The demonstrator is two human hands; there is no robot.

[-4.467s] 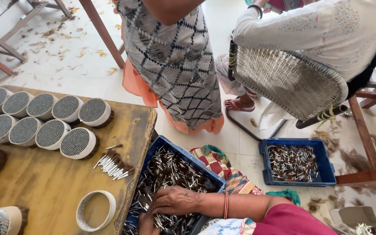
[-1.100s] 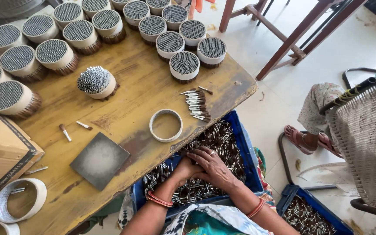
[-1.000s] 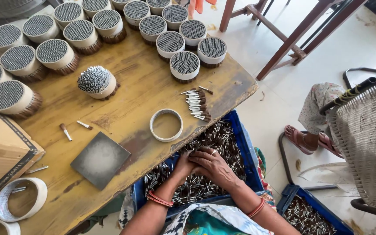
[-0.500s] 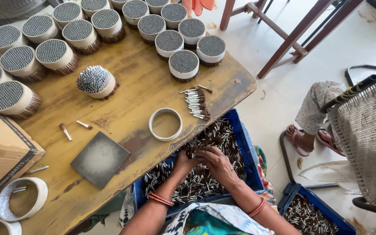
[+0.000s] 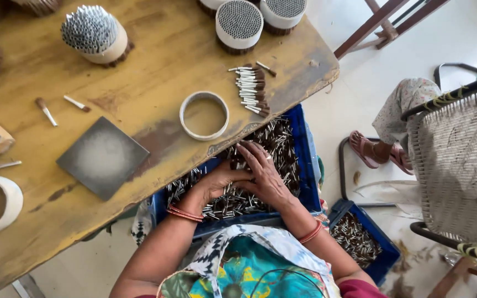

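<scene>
Silvery brown-tipped sticks (image 5: 238,193) heaped loose

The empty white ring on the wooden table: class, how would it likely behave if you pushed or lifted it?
The white ring lies flat and empty, so it would probably slide, not roll. Its thin wall suggests it is light and may flex when pinched. It sits near the table edge, so a push might tip it off.

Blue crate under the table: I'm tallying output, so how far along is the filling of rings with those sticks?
Done: packed rings stand on the table. In hand: both hands, left and right, gather sticks in the blue crate. Left: the empty ring and a crate of loose sticks.
</scene>
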